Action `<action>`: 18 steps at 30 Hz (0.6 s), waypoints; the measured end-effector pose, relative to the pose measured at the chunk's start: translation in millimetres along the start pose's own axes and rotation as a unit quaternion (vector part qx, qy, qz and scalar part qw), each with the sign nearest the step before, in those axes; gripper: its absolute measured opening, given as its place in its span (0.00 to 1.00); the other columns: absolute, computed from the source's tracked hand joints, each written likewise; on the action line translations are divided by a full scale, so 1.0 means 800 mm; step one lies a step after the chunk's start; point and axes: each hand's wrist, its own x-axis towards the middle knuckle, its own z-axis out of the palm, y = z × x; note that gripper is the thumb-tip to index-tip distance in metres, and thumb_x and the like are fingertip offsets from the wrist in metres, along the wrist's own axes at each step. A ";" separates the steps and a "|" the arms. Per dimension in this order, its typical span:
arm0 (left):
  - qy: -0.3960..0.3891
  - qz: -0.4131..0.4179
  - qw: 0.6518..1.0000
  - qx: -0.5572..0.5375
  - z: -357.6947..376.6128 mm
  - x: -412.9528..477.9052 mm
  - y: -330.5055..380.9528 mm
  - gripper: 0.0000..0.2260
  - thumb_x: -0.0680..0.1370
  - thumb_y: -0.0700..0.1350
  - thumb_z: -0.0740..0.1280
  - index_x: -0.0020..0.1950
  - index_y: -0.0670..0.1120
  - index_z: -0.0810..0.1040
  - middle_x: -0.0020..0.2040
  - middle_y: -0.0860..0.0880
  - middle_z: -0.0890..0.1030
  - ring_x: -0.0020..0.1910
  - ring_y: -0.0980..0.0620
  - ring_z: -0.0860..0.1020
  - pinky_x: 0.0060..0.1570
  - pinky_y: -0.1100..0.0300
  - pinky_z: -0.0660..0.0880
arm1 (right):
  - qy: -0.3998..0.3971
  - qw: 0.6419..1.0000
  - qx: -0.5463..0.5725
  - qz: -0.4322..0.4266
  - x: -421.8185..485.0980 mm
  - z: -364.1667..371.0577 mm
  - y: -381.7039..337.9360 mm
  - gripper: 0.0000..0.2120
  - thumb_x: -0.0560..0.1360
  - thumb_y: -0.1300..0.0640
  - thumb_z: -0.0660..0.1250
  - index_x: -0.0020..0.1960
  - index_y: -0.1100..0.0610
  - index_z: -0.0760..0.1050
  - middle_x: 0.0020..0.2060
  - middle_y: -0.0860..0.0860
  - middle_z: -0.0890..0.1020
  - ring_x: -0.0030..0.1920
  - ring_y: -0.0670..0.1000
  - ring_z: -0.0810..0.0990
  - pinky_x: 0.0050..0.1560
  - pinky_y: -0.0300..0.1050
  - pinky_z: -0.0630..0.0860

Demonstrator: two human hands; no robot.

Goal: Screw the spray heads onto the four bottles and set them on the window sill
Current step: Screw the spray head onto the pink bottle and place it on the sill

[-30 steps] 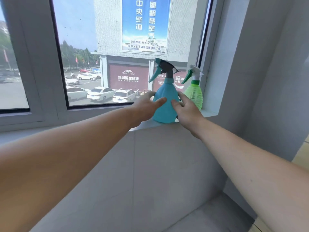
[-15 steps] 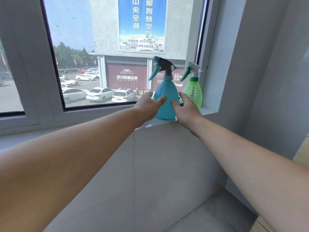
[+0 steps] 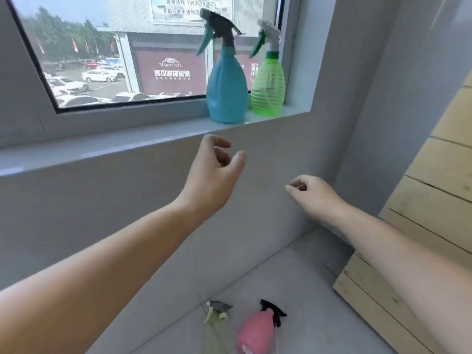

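Forearms reach in from seven and five o'clock, below the window sill [image 3: 143,146]. Our left hand [image 3: 213,172] hangs at centre with fingers loosely curled, gripping nothing; our right hand [image 3: 313,194] sits lower at three o'clock, fingers bent inward, likewise holding nothing. We count four bottles. Two stand upright on the sill at one o'clock with spray heads on: the blue bottle [image 3: 226,90], and the green bottle [image 3: 268,90] just beside it on the right. Two lie on the grey floor [image 3: 301,290] at six o'clock: the pink bottle [image 3: 256,330] with a black head, and a clear bottle [image 3: 213,330] left of it.
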 end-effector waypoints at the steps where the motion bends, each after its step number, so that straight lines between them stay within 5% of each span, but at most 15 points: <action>1: -0.044 -0.030 0.998 0.016 0.013 -0.018 -0.023 0.11 0.80 0.48 0.69 0.60 0.48 0.72 0.43 0.48 0.78 0.41 0.47 0.81 0.43 0.50 0.80 | -0.034 0.999 -0.024 0.024 -0.011 0.008 0.029 0.09 0.78 0.51 0.67 0.50 0.56 0.80 0.43 0.51 0.81 0.44 0.53 0.79 0.43 0.42 0.71; 4: -0.212 -0.173 0.958 0.089 0.056 -0.066 -0.105 0.17 0.80 0.52 0.70 0.65 0.46 0.72 0.48 0.48 0.80 0.51 0.42 0.84 0.53 0.44 0.82 | -0.109 0.988 -0.072 0.086 -0.040 0.044 0.115 0.10 0.77 0.52 0.68 0.48 0.59 0.81 0.42 0.53 0.82 0.42 0.53 0.79 0.43 0.47 0.75; 7: -0.320 -0.280 0.892 0.153 0.097 -0.113 -0.187 0.25 0.80 0.54 0.69 0.72 0.44 0.68 0.53 0.47 0.77 0.50 0.46 0.80 0.52 0.53 0.80 | -0.170 0.969 -0.099 0.146 -0.066 0.085 0.191 0.14 0.76 0.55 0.68 0.51 0.66 0.81 0.37 0.54 0.80 0.39 0.53 0.78 0.39 0.44 0.71; 10: -0.344 -0.328 0.859 0.190 0.129 -0.151 -0.253 0.28 0.80 0.53 0.70 0.74 0.42 0.66 0.54 0.47 0.74 0.49 0.49 0.75 0.41 0.61 0.75 | -0.216 0.952 -0.087 0.200 -0.083 0.126 0.256 0.16 0.76 0.57 0.67 0.51 0.72 0.79 0.30 0.50 0.73 0.35 0.51 0.74 0.35 0.42 0.67; 14: -0.372 -0.364 0.817 0.249 0.163 -0.182 -0.324 0.32 0.78 0.55 0.71 0.77 0.44 0.65 0.61 0.45 0.75 0.58 0.46 0.78 0.56 0.55 0.77 | -0.248 0.926 0.009 0.284 -0.090 0.183 0.322 0.04 0.77 0.58 0.67 0.48 0.59 0.78 0.38 0.53 0.77 0.35 0.50 0.74 0.34 0.40 0.71; 18: -0.386 -0.341 0.799 0.312 0.201 -0.193 -0.380 0.34 0.76 0.58 0.72 0.76 0.46 0.65 0.73 0.41 0.69 0.71 0.42 0.70 0.65 0.53 0.74 | -0.241 0.921 0.056 0.301 -0.080 0.234 0.375 0.13 0.76 0.54 0.70 0.59 0.58 0.79 0.47 0.54 0.78 0.44 0.53 0.77 0.39 0.40 0.73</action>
